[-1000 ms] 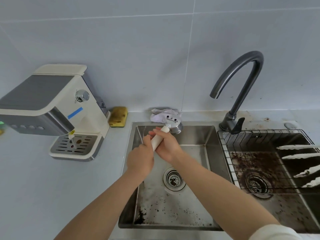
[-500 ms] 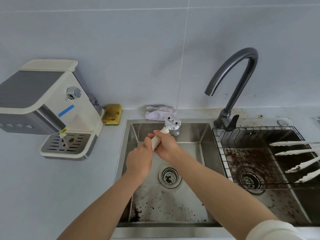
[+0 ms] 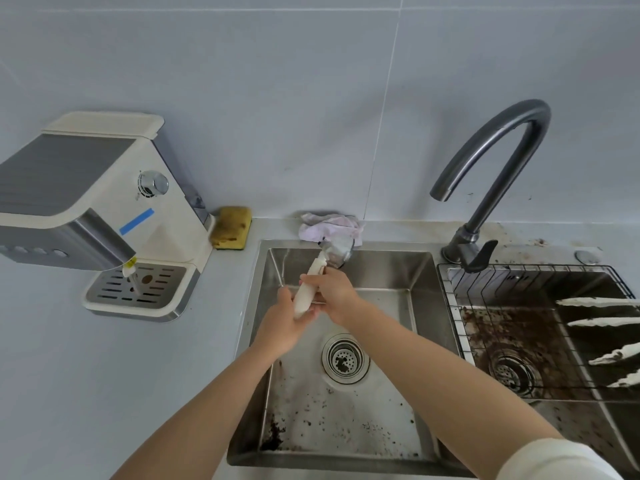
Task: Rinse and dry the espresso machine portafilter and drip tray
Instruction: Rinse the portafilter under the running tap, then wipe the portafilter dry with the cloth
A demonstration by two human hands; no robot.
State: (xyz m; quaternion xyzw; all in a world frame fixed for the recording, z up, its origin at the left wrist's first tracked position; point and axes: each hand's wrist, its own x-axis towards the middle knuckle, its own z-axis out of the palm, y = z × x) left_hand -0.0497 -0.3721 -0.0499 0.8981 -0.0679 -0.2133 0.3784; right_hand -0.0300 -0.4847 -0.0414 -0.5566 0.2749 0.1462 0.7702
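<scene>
A: Where's the portafilter [image 3: 313,278]?

B: Over the left sink [image 3: 398,268], both hands on its handle. Left hand [image 3: 282,323] wraps the butt end of the handle from below, fingers curled round it. Right hand [image 3: 334,292] grips the handle just above the left one, fingers closed over the top.

A: How does it look?

B: Cream handle, tapered and rounded at the butt. Metal head at the far end, beyond the right hand, shiny, blurred in this frame. It tilts up and away from the hands toward the back rim. Can't tell which way the basket faces.

A: Around it?

B: Cloth [image 3: 329,228] just behind the head, on the counter. Drain [image 3: 344,358] below and right of the left hand, dark grounds scattered on the basin floor nearer the person. Tap [image 3: 491,168] well right of the right hand, no water visible at the spout.

A: Drip tray [image 3: 138,289]?

B: Seated in the machine [image 3: 104,202], well left of the left hand. Slotted metal grid, cream surround. Sponge [image 3: 232,226] sits beside the machine.
</scene>
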